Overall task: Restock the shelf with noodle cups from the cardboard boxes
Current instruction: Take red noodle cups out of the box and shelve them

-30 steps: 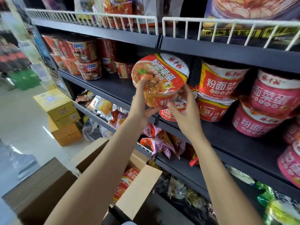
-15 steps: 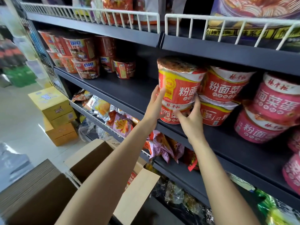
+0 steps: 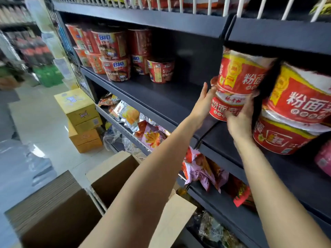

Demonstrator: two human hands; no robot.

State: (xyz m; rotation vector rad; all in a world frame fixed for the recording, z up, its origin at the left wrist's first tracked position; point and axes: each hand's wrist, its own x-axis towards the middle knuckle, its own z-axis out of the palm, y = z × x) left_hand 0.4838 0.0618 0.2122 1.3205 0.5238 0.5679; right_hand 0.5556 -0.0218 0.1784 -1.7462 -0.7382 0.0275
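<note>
A shop aisle with dark metal shelving fills the view, pale floor tiles running off to the left. On the middle shelf [image 3: 161, 97], at the right, two red noodle cups sit stacked: the top cup [image 3: 241, 74] rests on the bottom cup [image 3: 223, 108], and the top one looks tipped slightly to the left, not quite square on its base. The left hand [image 3: 202, 102] lies against the left side of the stack with fingers straight and upright, touching near the seam between the two cups. The right hand [image 3: 240, 117] is curled round the front and right of the bottom cup, fingers wrapped on its wall. Just right of them stands another stack of red cups [image 3: 293, 108], close enough that the gap is narrow.

Further left on the same shelf a cluster of darker cups [image 3: 114, 56] stands well apart, with bare shelf between. Below, near the person, an open cardboard box [image 3: 114, 178] sits on the floor, directly beneath the arms; its contents are hidden from here. Yellow boxes [image 3: 80, 111] are stacked on the floor at far left.

The stack stands upright, straight ahead of both hands, so the next move is probably a small push to the back and a squaring of the top cup before reaching down to the box.
</note>
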